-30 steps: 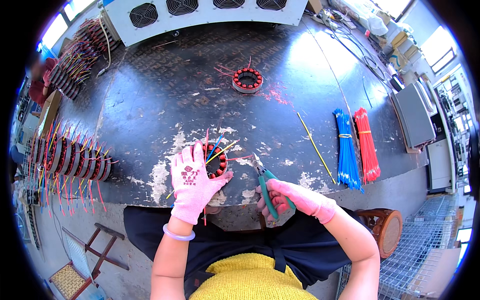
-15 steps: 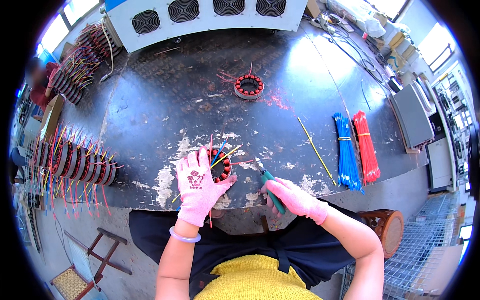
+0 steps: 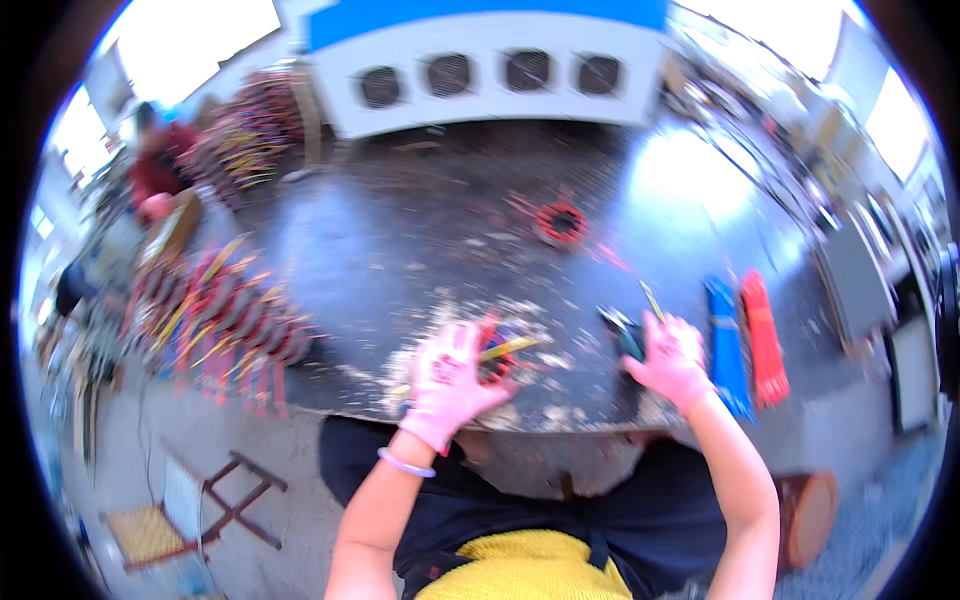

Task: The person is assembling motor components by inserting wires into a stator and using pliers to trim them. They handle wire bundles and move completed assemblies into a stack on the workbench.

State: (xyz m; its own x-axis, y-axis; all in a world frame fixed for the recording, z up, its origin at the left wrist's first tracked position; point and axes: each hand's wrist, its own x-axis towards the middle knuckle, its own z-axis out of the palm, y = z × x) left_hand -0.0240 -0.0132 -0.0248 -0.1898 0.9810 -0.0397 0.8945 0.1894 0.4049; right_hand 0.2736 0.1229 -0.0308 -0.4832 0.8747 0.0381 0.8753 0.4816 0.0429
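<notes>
My left hand (image 3: 450, 380), in a pink glove, is closed on the left and near side of a motor stator (image 3: 495, 368) on the table. Red coils show beside its thumb. A yellow wire sleeve (image 3: 508, 348) and a blue one stick out of the coils. My right hand (image 3: 675, 360), also gloved, is palm down further right with its fingers stretched out. Beside its thumb are green-handled cutters (image 3: 632, 338) on the tabletop, partly covered by the hand. A loose yellow sleeve (image 3: 651, 298) extends past the fingertips. The picture is blurred.
A second stator (image 3: 560, 224) sits further back. Blue sleeves (image 3: 727, 350) and red sleeves (image 3: 765, 340) lie bundled at right. Stacked wired stators (image 3: 225, 310) line the left edge. A white machine with fans (image 3: 490, 80) stands behind. Another person (image 3: 160, 160) is at far left.
The view has shifted, so the table appears lower and further right. My right hand moved right and away from the stator, and its fingers opened off the cutters. My left hand stays on the stator.
</notes>
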